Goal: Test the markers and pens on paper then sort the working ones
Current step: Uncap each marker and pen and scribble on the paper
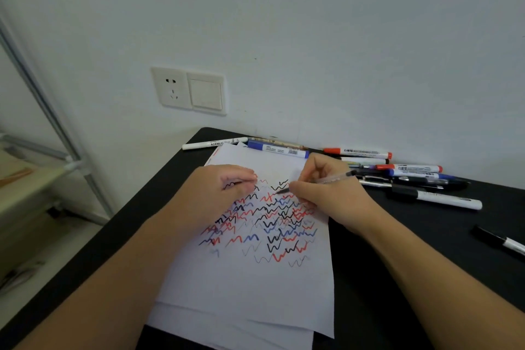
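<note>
The white sheet of paper (pixel 250 278) carries rows of black, red and blue zigzag scribbles, lying on a matte black tabletop (pixel 412 278) beside white-barrelled markers capped in red (pixel 358 153), blue (pixel 277 149) and black (pixel 437 196).

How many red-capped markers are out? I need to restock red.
2: one red-capped marker lies along the wall behind the right hand; the second red-capped marker lies atop the pile further right. Others may be buried.
</note>
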